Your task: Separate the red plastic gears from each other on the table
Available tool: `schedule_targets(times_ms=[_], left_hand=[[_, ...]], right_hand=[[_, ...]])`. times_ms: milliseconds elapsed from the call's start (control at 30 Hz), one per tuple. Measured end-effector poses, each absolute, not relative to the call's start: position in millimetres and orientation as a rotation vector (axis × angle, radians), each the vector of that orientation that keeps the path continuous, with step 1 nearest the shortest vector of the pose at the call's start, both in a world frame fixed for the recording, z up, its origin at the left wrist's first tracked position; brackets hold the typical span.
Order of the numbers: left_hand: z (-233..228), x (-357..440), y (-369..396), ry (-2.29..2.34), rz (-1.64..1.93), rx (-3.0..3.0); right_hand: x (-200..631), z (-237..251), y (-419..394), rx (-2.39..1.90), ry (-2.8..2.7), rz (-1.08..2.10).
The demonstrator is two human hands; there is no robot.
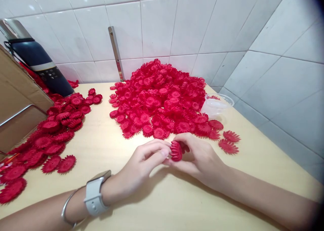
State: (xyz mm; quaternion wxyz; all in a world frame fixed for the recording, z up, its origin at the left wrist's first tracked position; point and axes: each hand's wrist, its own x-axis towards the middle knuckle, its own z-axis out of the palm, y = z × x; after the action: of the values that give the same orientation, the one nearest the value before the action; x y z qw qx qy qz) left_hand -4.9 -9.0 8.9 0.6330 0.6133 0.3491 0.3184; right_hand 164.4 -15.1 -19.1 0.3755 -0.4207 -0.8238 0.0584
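Between my two hands, above the near part of the table, is a red flower-shaped piece (pixel 176 151) with a fringe of narrow petals, turned on its side. My right hand (pixel 202 156) grips it from the right with bent fingers and thumb. From the left, the closed fingers and thumb of my left hand (pixel 144 160) pinch its edge; the fingertips are partly hidden. Just beyond my hands rises a large heap of similar red flower pieces (pixel 162 99). A second spread of red flower pieces (pixel 48 139) lies at the left.
A cardboard box (pixel 22 92) stands at the left edge, with a dark blue bottle (pixel 37 57) leaning behind it. Right of the heap sits a clear plastic container (pixel 215 106). White tiled walls (pixel 162 25) bound the table (pixel 141 204), and a metal strip (pixel 115 52) leans there.
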Motion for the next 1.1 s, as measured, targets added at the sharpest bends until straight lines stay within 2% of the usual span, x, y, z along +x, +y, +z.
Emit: schedule_targets(times_ms=[600, 833, 1100], left_hand=[[3.0, -5.4, -9.5, 0.791, 0.737, 1.413], [4.1, -7.0, -7.5, 0.995, 0.868, 1.287], [2.3, -7.2, -9.9, 0.884, 0.83, 1.501]], right_hand=[[163.4, -20.3, -17.0, -1.124, -2.274, 0.033], [169.3, -20.8, -12.3, -1.106, -2.258, -0.07], [167.3, -23.4, -14.3, -1.221, -2.267, -0.108]])
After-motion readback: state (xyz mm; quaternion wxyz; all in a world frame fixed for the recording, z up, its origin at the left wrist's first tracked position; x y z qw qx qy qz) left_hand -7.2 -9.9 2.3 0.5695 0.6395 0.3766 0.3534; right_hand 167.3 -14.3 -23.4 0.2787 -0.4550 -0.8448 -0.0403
